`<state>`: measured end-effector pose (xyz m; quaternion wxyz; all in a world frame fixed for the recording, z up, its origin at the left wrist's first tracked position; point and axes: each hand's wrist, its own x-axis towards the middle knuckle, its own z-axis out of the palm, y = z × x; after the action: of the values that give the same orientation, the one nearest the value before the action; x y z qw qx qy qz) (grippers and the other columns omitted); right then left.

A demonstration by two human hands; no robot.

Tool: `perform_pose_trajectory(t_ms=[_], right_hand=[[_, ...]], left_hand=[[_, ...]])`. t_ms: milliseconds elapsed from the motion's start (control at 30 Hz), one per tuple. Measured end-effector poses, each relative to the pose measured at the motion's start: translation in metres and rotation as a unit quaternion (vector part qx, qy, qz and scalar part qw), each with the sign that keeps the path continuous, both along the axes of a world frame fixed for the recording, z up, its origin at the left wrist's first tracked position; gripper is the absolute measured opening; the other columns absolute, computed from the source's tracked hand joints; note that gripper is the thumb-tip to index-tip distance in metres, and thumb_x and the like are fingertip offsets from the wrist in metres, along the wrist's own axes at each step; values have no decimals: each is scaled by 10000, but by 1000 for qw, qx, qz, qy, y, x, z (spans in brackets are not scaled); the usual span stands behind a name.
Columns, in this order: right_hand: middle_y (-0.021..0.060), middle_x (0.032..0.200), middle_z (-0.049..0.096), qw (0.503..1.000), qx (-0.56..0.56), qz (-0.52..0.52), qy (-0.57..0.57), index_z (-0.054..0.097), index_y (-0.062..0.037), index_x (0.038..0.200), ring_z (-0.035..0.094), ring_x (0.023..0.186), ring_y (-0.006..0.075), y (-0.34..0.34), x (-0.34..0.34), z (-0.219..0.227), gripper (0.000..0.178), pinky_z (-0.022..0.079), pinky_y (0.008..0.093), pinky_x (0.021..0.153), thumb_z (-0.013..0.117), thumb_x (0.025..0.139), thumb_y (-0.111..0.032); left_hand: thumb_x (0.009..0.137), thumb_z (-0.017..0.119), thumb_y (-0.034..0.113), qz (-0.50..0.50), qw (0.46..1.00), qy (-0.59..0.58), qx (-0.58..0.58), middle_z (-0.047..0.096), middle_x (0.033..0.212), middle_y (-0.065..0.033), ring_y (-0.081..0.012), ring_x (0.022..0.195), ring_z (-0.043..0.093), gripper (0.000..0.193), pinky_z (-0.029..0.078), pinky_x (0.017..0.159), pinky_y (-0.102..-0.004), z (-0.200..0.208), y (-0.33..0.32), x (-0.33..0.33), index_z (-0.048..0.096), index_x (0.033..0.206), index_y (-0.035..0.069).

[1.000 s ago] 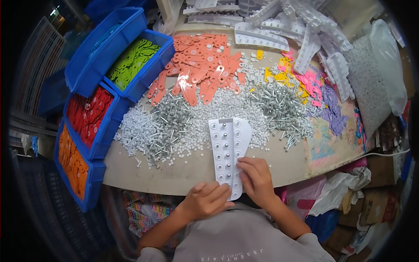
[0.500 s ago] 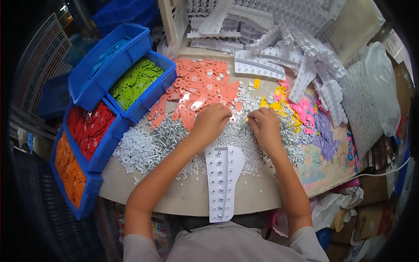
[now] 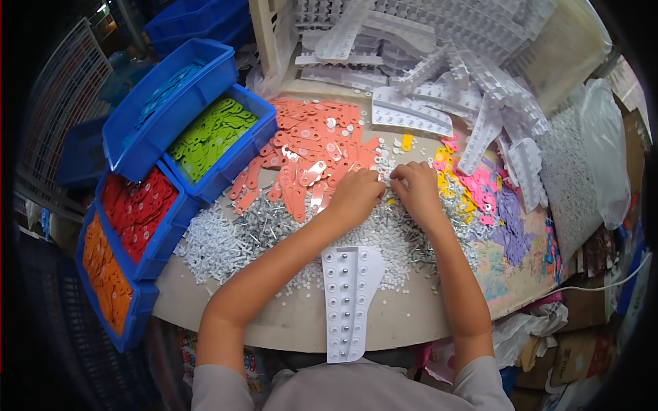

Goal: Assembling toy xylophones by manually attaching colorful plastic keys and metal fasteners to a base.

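Over the middle of the table my left hand [image 3: 356, 198] is closed, its fingertips bent together. Just right of it, my right hand [image 3: 419, 192] has thumb and fingers drawn into a pinch. Anything between the fingertips is too small or hidden to make out. Beneath both hands spreads a heap of small white plastic caps [image 3: 389, 250]. Nearer to me a white plastic foot-shaped holder [image 3: 360, 301] lies across the table's front edge, with metal pins along its central groove and round sockets on both sides. Salmon-coloured flat strips [image 3: 301, 178] are piled beyond my left hand.
Metal rivets [image 3: 264, 218] and white pegs [image 3: 209, 236] lie to the left. Blue bins [image 3: 226, 175] hold green, red, orange and blue pieces. Yellow, pink and purple pieces [image 3: 513, 229] lie right. White holders [image 3: 411, 113] stack behind, beside a clear bag [image 3: 569, 157].
My left hand has moved right, closer to my right hand. The whole view has shifted slightly, so the white holder appears lower.
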<state>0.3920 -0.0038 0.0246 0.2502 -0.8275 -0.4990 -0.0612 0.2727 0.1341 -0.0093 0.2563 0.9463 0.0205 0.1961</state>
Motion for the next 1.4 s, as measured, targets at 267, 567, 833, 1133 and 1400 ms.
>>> perform_pose_trajectory(t_ms=[267,567,833,1133,1400], right_hand=[[92,881,653,1000,-31,-6,-5,657,-70,892,574,916,313,5,-4,-11,133,438,435,833,724,777,-70],[90,855,653,985,59,43,157,658,-26,927,588,864,261,-52,-91,34,92,455,370,819,695,848,-56],[116,903,621,956,6,74,283,651,-21,924,545,914,304,-56,-125,23,75,439,396,842,670,862,-58],[124,895,589,980,60,4,188,581,-8,931,516,898,312,-56,-147,4,97,432,401,800,650,863,-5],[99,843,592,994,79,22,73,604,-30,884,519,809,309,-54,-150,-5,125,437,399,714,705,817,2]], left_hand=[[783,741,100,45,991,12,-123,647,867,-103,-309,856,619,129,490,773,-433,18,-2,-19,666,872,43],[882,672,91,42,977,34,-207,661,903,-79,-225,852,620,84,505,756,-349,48,5,-117,692,939,32],[896,666,85,95,981,59,-159,650,891,-88,-231,856,616,103,502,749,-350,45,0,-165,704,968,23],[889,672,88,82,968,32,-234,626,878,-100,-283,889,609,89,495,801,-372,39,-18,-167,700,958,38],[903,673,132,114,975,22,-188,642,913,-81,-273,870,646,91,518,743,-375,27,-31,-160,659,945,52]])
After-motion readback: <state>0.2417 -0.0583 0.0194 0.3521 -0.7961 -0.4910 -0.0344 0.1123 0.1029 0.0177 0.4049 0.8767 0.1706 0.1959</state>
